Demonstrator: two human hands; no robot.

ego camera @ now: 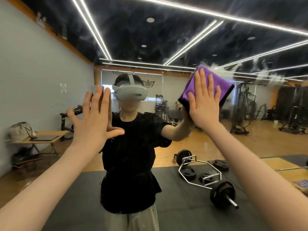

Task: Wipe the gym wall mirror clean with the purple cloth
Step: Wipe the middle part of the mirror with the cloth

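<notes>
Pressing flat against the mirror point(41, 67), the right hand point(204, 104) holds the folded purple cloth point(191, 88) to the glass with straight fingers laid close together, the palm and all five digits spread over the cloth rather than curled round it. The cloth sits high on the mirror, up and to the right of the reflected person's headset point(131, 94), its dark hem showing along the lower left and right edges. Just above the cloth, whitish smears and streaks point(260, 75) trail rightward across the glass.

The left hand point(95, 117) is raised to the left of the headset with fingers straight and fanned apart, thumb stuck out to the side; it holds nothing, and whether its palm actually meets the glass I cannot tell.

In the reflection, the person stands below the headset in a dark top and light trousers on a black floor mat point(183, 205). Down and to the right of the headset lies a hex bar point(198, 174) with loose weight plates near it, and a loaded barbell end point(223, 194) just beside. Down and to the left of the headset stands a small folding table point(43, 135) with a pale bag point(19, 130) on it
</notes>
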